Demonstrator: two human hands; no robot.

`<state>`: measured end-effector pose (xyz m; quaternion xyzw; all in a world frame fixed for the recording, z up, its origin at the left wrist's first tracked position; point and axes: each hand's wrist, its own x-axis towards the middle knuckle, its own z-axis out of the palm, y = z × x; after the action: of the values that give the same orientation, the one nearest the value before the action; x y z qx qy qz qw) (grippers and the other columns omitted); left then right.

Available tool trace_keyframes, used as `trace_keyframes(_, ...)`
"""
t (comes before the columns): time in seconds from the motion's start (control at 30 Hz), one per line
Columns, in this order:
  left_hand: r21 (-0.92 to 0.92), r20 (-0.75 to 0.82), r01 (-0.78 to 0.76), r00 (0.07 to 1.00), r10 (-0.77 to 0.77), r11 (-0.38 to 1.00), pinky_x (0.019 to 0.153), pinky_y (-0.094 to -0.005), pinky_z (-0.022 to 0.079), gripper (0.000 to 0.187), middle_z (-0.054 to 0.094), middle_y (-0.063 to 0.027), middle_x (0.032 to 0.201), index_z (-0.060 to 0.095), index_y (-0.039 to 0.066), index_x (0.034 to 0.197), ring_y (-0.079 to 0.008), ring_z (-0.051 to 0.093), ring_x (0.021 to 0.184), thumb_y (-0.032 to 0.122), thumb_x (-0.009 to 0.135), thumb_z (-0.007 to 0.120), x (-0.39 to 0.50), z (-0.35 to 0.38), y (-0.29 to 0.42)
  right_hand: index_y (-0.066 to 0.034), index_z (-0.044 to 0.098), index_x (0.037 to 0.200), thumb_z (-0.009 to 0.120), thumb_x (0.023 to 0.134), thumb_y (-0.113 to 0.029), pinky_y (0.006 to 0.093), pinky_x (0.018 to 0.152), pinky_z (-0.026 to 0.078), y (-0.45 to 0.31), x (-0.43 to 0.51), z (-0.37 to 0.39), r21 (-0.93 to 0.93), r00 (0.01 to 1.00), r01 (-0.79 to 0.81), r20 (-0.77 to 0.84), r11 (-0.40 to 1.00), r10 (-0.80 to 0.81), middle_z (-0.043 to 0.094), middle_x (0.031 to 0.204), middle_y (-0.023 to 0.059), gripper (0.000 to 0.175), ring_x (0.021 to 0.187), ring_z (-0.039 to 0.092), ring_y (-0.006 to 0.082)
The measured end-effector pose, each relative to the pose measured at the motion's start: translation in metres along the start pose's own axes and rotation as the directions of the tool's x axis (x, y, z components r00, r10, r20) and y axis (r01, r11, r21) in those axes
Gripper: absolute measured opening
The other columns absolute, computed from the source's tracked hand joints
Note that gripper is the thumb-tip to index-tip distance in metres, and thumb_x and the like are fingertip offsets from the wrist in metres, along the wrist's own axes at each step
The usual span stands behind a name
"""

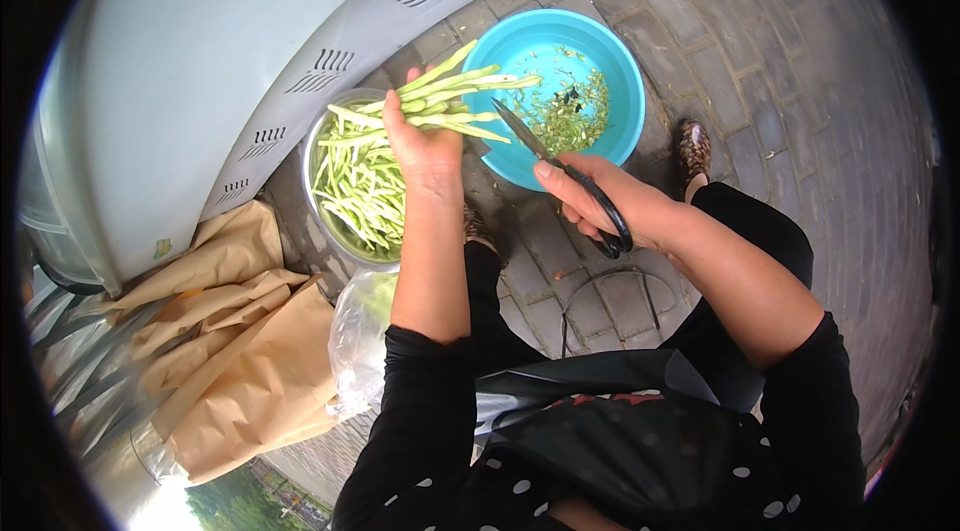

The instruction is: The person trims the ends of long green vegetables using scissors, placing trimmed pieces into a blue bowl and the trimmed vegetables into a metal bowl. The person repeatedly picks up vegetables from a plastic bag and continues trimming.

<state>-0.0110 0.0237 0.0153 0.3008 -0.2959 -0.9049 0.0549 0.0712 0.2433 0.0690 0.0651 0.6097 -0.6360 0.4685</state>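
Note:
My left hand (427,145) grips a bunch of long green beans (450,92), whose tips reach out over the rim of a turquoise plastic basin (634,58). Black-handled scissors (525,130) are in my right hand (600,193), with the blades pointing up and left beside the bean ends; they look nearly closed. Bits of cut bean ends (577,118) lie in the basin. Below and left of my left hand stands a round metal bowl (309,190) full of green beans (364,193), partly hidden by my forearm.
A large pale appliance with vents (247,73) stands at the upper left. Brown paper (255,381) and a clear plastic bag (360,351) lie at the lower left. My shoes (694,145) are on grey paving bricks (787,178), and a dark apron (622,441) covers my lap.

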Motion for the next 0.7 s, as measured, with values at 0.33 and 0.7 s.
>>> trace_keyframes(0.33,0.070,0.257,0.087,0.961,-0.102,0.994,0.106,-0.0513,0.035,0.043,0.051,-0.0150,0.132,0.050,0.003,0.122,-0.0315,0.045,0.126,0.035,0.094,0.049,-0.007,0.000,-0.002,0.0003,0.060,0.093,0.049,0.093,-0.054,0.0405,0.067,0.046,0.002,0.005,-0.009,-0.447,0.948,0.259,-0.051,0.856,-0.313,0.060,0.073,0.0172,0.055,0.068,0.057,0.0311)
trace_keyframes(0.7,0.027,0.310,0.013,0.951,-0.021,1.000,0.104,-0.0586,0.035,0.034,0.052,-0.0109,0.133,0.056,0.005,0.114,-0.0331,0.042,0.130,0.031,0.092,0.054,-0.007,0.002,0.003,-0.0075,0.051,0.103,0.047,0.089,-0.064,0.0229,0.042,0.037,-0.013,-0.010,-0.019,0.321,0.951,-0.139,0.308,0.937,0.036,0.052,0.066,0.0014,0.059,0.048,0.045,0.0070)
